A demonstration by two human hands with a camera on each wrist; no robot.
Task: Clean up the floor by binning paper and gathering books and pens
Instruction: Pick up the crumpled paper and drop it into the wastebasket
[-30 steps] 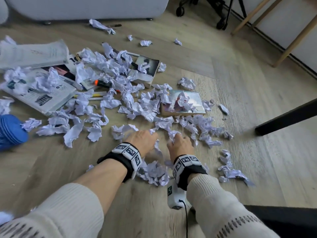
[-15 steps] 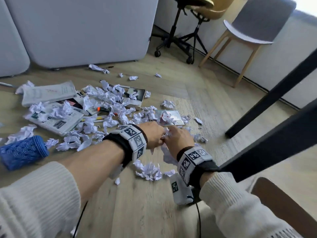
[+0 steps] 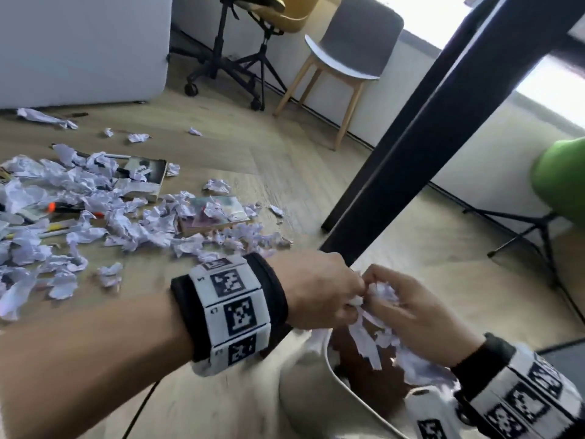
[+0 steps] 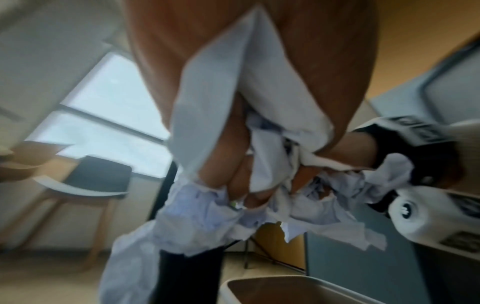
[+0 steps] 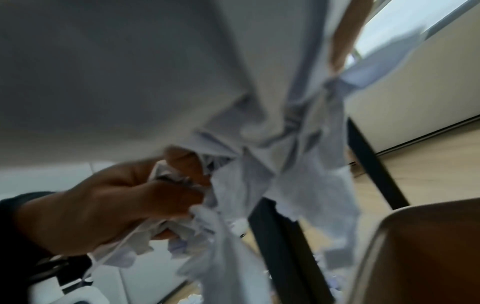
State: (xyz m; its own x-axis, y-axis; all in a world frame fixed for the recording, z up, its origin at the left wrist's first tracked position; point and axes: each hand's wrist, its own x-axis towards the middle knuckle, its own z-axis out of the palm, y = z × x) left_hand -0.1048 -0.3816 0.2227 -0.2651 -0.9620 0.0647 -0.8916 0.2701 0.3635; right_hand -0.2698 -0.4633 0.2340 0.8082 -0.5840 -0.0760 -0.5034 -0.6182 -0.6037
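Both my hands hold one bundle of crumpled white paper (image 3: 381,293) just above the open beige bin (image 3: 304,384). My left hand (image 3: 329,289) grips it from the left and my right hand (image 3: 411,312) from the right. Torn strips hang down into the bin's brown inside. The left wrist view shows paper (image 4: 259,144) wedged between my fingers over the bin rim (image 4: 259,283). More scraps (image 3: 133,223) litter the floor at left, around two books (image 3: 144,180) (image 3: 215,213), an orange marker (image 3: 63,207) and a yellow pen (image 3: 53,229).
Black table legs (image 3: 411,153) slant down right behind my hands. A grey chair (image 3: 348,49) and a wheeled stool (image 3: 240,58) stand at the back wall. A green object (image 3: 560,182) and tripod legs (image 3: 522,236) are at right.
My hands scooped paper off the floor, rose together and swung right to above the bin. The view turned right with them.
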